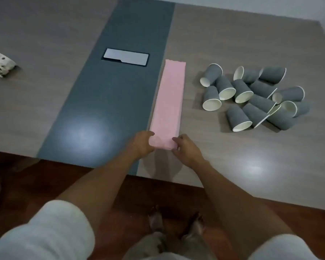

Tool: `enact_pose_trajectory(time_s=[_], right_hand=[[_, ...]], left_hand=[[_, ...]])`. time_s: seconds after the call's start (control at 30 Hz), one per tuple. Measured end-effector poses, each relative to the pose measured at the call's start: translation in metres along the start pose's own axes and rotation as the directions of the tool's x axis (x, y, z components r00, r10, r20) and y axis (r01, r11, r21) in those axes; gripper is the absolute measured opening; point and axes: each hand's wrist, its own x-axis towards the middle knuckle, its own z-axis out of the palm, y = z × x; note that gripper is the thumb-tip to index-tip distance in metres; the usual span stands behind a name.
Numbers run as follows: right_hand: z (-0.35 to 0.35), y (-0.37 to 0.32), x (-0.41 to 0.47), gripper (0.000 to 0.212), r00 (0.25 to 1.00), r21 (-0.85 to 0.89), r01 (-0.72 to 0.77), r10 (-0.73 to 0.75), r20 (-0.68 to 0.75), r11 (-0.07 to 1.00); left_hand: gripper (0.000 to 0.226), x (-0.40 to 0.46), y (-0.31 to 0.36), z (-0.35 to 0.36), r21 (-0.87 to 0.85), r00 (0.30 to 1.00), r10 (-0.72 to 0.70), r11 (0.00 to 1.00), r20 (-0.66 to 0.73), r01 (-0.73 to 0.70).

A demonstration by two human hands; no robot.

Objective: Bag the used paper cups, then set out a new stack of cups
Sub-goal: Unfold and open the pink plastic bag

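A long, flat pink bag (169, 102) lies on the table, stretching away from me along the edge of the dark strip. My left hand (142, 144) pinches its near left corner and my right hand (186, 149) pinches its near right corner. To the right of the bag, several grey paper cups (255, 96) with white insides lie tipped over in a loose pile. Both hands are well apart from the cups.
A dark blue-grey strip (109, 102) runs down the wooden table (233, 166), with a grey cover plate (125, 56) set into it. A speckled white cup stack (0, 65) lies at the far left. The table's front edge is just below my hands; red-brown floor lies beneath.
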Motion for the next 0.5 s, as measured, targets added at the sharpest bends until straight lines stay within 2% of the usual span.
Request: enact_pose_trajectory(time_s=[0.17,0.27,0.37,0.43,0.5], right_hand=[[0.02,-0.003,-0.002,0.028,0.992,-0.043,-0.003,-0.002,-0.123,0.999],[0.013,-0.005,0.002,0.024,0.978,0.073,-0.07,0.082,-0.191,0.995],[-0.01,-0.011,0.007,0.008,0.942,0.332,-0.168,0.25,-0.224,0.928],[-0.034,-0.019,0.011,0.018,0.909,0.546,-0.171,0.346,-0.234,0.82],[-0.062,-0.031,0.015,0.026,0.894,0.691,-0.1,0.37,-0.254,0.716]], left_hand=[[0.033,0.008,-0.009,0.015,0.005,0.991,0.061,0.998,-0.121,-0.061],[0.026,0.009,-0.003,0.012,-0.077,0.974,0.063,0.994,-0.217,-0.081],[0.024,0.011,0.012,-0.004,-0.259,0.947,0.026,0.959,-0.321,-0.114],[0.027,0.012,0.029,-0.023,-0.471,0.922,-0.057,0.871,-0.383,-0.141],[0.029,0.015,0.049,-0.044,-0.613,0.926,-0.121,0.779,-0.358,-0.135]])
